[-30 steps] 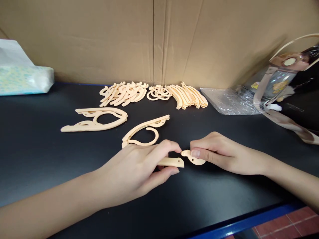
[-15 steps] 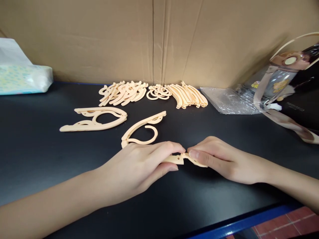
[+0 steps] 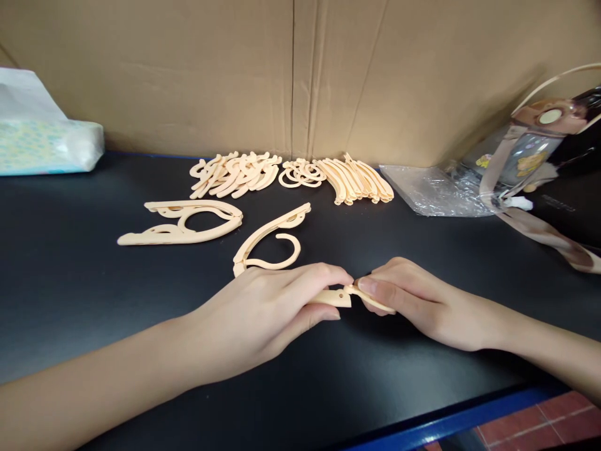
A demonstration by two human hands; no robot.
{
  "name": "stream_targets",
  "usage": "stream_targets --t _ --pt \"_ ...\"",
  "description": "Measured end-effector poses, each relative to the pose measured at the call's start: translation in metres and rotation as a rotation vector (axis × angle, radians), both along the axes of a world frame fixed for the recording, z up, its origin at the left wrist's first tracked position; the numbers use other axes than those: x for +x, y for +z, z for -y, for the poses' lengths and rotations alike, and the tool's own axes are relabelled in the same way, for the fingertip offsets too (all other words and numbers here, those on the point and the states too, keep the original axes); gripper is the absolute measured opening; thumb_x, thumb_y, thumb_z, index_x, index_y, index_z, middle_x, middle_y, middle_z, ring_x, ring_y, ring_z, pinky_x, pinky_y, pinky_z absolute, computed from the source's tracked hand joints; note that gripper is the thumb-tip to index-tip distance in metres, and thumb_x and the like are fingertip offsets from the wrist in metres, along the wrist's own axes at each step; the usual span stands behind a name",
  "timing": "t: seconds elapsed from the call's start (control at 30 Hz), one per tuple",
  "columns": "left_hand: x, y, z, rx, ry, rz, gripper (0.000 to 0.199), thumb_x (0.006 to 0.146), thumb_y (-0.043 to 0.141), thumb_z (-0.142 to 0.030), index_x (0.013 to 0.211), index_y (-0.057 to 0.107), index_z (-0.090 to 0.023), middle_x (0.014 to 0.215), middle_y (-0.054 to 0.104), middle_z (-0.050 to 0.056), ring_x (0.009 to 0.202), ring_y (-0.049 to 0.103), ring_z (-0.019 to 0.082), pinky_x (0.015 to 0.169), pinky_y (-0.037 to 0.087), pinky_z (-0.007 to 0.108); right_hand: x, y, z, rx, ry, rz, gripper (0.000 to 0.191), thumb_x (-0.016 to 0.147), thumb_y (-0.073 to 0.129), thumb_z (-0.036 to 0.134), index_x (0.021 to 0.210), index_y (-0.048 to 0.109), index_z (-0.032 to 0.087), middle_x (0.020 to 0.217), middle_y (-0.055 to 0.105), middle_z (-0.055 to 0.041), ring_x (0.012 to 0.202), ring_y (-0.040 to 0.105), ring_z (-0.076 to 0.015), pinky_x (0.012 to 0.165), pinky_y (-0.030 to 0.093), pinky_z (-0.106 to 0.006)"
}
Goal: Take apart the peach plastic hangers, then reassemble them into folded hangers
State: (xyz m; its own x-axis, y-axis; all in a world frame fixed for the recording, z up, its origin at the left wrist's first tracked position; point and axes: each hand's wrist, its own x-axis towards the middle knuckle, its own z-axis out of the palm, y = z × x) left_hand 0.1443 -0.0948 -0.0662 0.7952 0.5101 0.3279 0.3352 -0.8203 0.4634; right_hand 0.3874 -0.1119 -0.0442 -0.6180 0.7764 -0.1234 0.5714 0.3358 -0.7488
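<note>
My left hand [image 3: 277,313] is closed around a cream plastic hanger arm [image 3: 335,297], whose holed end sticks out past the thumb. My right hand [image 3: 413,300] pinches a thinner curved cream piece [image 3: 375,302] between thumb and fingers; its tip meets the hanger arm's end, and whether the two are joined I cannot tell. Just beyond my left hand lies a partly folded hanger [image 3: 267,241] with its hook turned out, its near end hidden behind the hand. Farther left a folded hanger [image 3: 201,235] lies flat.
Along the cardboard wall [image 3: 188,75] lie a pile of short curved pieces [image 3: 239,174], several hooks [image 3: 302,173] and a stack of hanger arms [image 3: 357,178]. A clear plastic bag [image 3: 417,188] and a strapped bottle [image 3: 530,150] are at right, a tissue pack [image 3: 51,144] at left.
Both hands keep their grips close together. The thin piece in my right hand has tilted slightly against the hanger arm's end. The whole view has shifted a little.
</note>
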Motion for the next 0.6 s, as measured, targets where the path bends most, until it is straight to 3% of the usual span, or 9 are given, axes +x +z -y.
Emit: stream_targets --t 0.37,0.6 --pt "0.0019 -0.0010 -0.0024 0.013 0.006 0.008 0.021 0.103 0.045 -0.029 0.124 0.046 -0.024 0.099 0.071 -0.002 0.074 0.068 0.009 0.062 0.046 0.018 -0.0032 0.0037 0.0030 -0.002 -0.068 0.040 0.059 0.101 0.023 0.063 0.065 0.042 0.020 0.062 0.041 0.0019 0.061 0.040 -0.0125 0.059 0.032 -0.029" --pt "0.0016 -0.0001 -0.0007 0.019 0.022 0.015 0.019 0.103 0.045 -0.028 0.121 0.048 -0.024 0.099 0.071 -0.003 0.076 0.069 0.009 0.065 0.047 0.018 -0.0033 0.0038 0.0034 0.004 -0.061 0.041 0.055 0.103 0.025 0.056 0.066 0.042 0.020 0.061 0.040 0.0023 0.060 0.041 -0.0121 0.059 0.032 -0.028"
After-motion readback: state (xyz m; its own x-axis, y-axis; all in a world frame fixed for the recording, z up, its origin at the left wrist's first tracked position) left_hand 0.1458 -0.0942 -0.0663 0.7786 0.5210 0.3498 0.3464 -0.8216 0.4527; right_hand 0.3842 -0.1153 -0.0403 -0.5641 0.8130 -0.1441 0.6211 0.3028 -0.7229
